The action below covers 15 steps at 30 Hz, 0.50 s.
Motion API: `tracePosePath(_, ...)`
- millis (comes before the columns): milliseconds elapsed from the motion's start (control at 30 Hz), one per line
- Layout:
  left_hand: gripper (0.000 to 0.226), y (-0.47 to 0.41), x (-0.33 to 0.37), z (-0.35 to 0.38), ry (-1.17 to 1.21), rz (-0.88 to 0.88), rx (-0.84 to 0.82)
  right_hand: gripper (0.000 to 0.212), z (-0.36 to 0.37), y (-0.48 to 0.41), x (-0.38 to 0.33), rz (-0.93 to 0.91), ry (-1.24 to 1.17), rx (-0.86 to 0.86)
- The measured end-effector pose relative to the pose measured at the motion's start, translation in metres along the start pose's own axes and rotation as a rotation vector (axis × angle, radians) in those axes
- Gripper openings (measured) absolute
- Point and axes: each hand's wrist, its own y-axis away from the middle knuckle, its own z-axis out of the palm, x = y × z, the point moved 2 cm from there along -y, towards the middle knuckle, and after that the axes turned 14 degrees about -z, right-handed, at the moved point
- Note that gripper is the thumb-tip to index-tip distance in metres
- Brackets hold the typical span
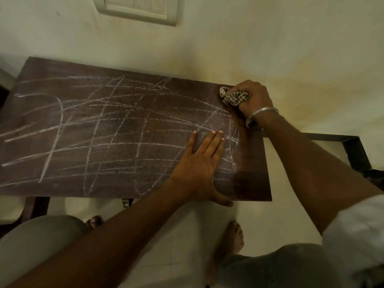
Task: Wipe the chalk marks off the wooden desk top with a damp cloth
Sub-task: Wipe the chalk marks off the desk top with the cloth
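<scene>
Fingers [246,89] of the right hand [254,98] curled tight round a bunched checked cloth [233,97], pressing it onto the far right corner of the desk top [254,183]. A loose tail of cloth shows below the wrist, by a metal bangle [264,110].

Left hand [199,169] lies flat on the wood near the front right, fingers straight and close together, thumb hooked over the front edge (bracing, I'd judge).

Chalk marks [116,121] lie almost wholly to the left of the cloth. The desk's long axis runs left to right along the wall, so the stroke to come has to travel leftward down that length. The right hand is the nearer one to the cloth's corner; the left sits on top of marks and would need lifting.

Marks look like long white criss-cross scrawls, thin and grainy, covering most of the dark brown top. Near the right end they look smeared and fainter, with a bare darker strip along that edge. Most of the job remains, by my reckoning.
</scene>
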Motion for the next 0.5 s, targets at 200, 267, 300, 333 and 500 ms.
tracePosePath(200, 0.15, 0.001, 0.002, -0.004, -0.018, 0.005, -0.006, 0.028, 0.005, 0.037, -0.016, -0.04, -0.07, 0.028)
tracePosePath(267, 0.15, 0.0, 0.003, -0.004, -0.026, 0.003, -0.017, 0.028, 0.007, 0.048, -0.017, -0.066, -0.073, 0.014)
tracePosePath(300, 0.15, 0.0, 0.003, -0.004, -0.032, 0.0, -0.017, 0.028, 0.006, 0.046, -0.014, -0.059, -0.062, 0.02)
tracePosePath(333, 0.15, -0.001, 0.004, -0.004, -0.038, -0.003, -0.019, 0.026, 0.006, 0.039, -0.01, -0.035, -0.05, 0.035)
tracePosePath(500, 0.15, 0.0, 0.004, -0.006, -0.065, -0.002, -0.041, 0.029, 0.008, 0.027, -0.014, 0.047, -0.021, 0.07)
